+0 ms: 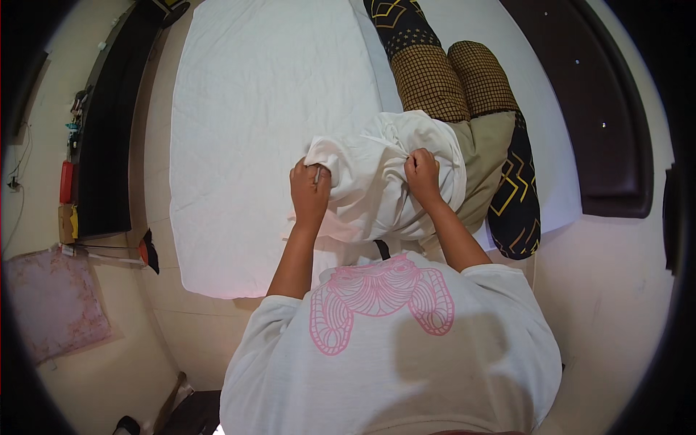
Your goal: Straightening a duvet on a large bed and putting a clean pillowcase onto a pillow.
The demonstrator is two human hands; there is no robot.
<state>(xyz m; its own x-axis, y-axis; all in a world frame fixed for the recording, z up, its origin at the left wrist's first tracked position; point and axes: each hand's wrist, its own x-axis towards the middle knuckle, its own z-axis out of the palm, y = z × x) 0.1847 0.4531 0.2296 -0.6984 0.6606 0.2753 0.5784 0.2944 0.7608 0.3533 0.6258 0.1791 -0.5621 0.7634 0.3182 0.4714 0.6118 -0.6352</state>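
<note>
A bunched white cloth garment (370, 185) lies in front of me, partly on the bed with the white sheet (244, 136). My left hand (310, 185) grips its left edge, fingers curled around a raised fold. Farther right, my right hand (422, 173) pinches the cloth near a gathered, tied-looking spot. A khaki cloth (481, 157) lies against the garment's right side, over patterned pillows. Where the white and khaki cloths meet, I cannot tell whether they are joined.
Patterned pillows (427, 81) in black, brown and yellow line the bed's right part, beside a dark padded headboard (603, 125). On the left stand a long black cabinet (117, 125) and a broom (148, 252). A pinkish mat (54, 304) is at the lower left.
</note>
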